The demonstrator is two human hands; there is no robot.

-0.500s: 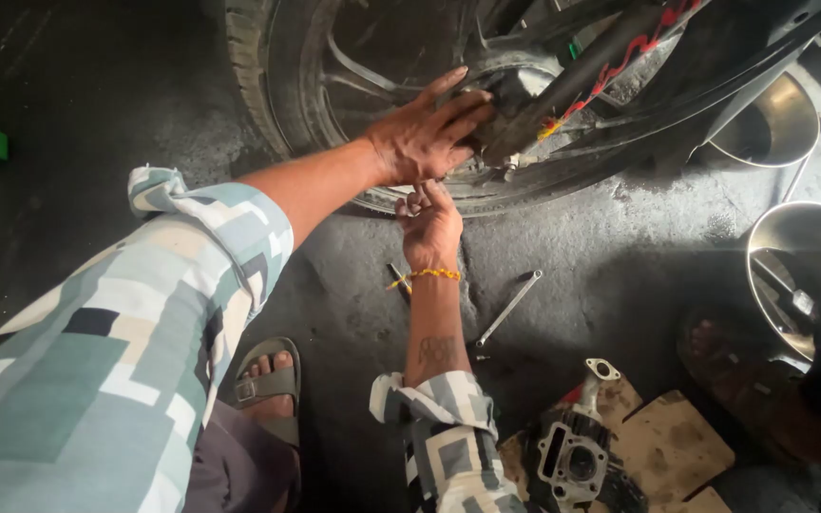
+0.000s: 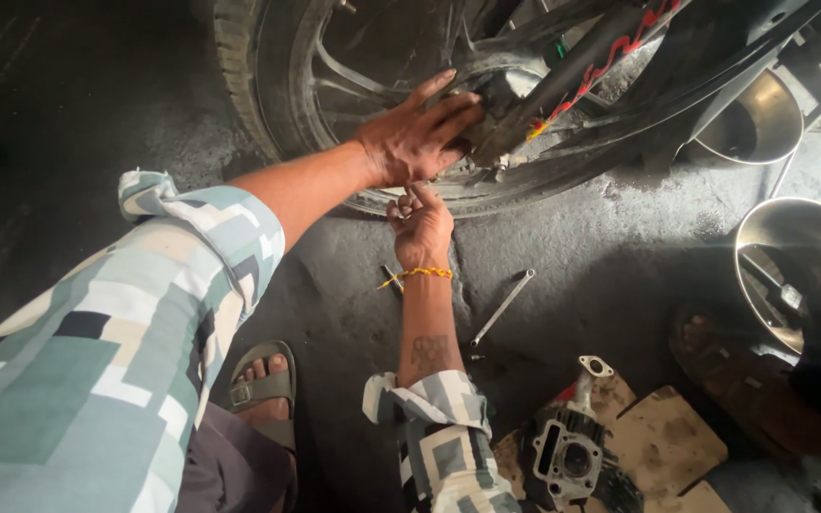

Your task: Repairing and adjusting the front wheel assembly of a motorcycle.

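Observation:
A motorcycle rear wheel (image 2: 268, 104) with a black tyre and alloy spokes fills the top of the head view. My left hand (image 2: 417, 138) lies flat with fingers spread against the wheel hub (image 2: 496, 95). Just below it, my right hand (image 2: 420, 223), with a yellow-orange thread at the wrist, reaches up under the hub with fingers curled; what it pinches is hidden. A black shock with a red cable (image 2: 601, 62) crosses above the hub.
A slim spanner (image 2: 503, 306) lies on the oily concrete floor right of my right forearm. An engine cylinder block (image 2: 567, 456) rests on cardboard (image 2: 667, 442) at bottom right. Shiny metal bowls (image 2: 781, 256) stand at right. My sandalled foot (image 2: 263, 385) is at bottom centre.
My left hand has slid slightly right onto the hub with fingers more spread. The right hand stays under it, fingers a little higher.

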